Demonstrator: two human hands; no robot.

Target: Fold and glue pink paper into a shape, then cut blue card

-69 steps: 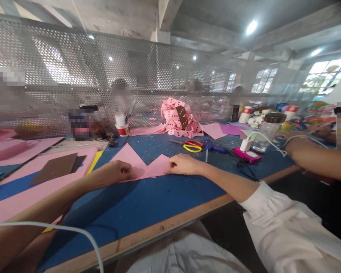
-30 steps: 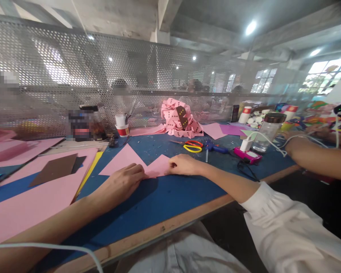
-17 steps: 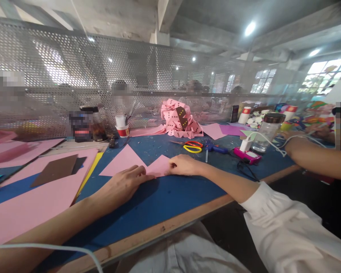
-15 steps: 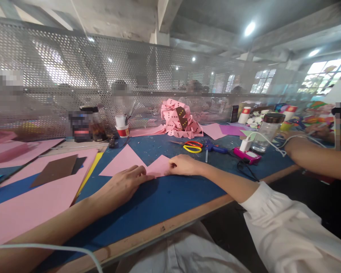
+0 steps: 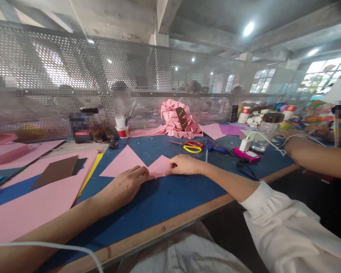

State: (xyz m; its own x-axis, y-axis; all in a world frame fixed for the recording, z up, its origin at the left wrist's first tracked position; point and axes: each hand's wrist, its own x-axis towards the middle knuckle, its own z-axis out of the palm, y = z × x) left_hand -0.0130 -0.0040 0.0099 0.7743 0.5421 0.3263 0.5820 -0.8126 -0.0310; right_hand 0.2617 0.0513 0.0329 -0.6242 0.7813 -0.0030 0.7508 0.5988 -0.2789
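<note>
We are curling the fingers of our right hand (image 5: 186, 165) into a narrow bend, with a small dark gap showing inside, and they are holding the right end of the pink paper (image 5: 125, 161). We are drawing the fingers of our left hand (image 5: 125, 185) close together, slightly bent, and they are touching the paper's near edge around the middle; we cannot tell whether they are pinching it or only pressing. The paper is lying on the blue counter (image 5: 150, 206) before us, showing two pointed parts, the left one taller.

We are keeping the left palm down, its arm reaching in from the near left above a larger pink sheet (image 5: 31, 212). Our right arm is coming in from the near right, the wrist fairly straight and the white sleeve (image 5: 284, 223) sitting around the elbow. Beyond the right hand, scissors (image 5: 192, 149) and a blue glue gun (image 5: 216, 148) are lying on the counter, while a dotted pink ball (image 5: 173, 119) is resting farther off.
</note>
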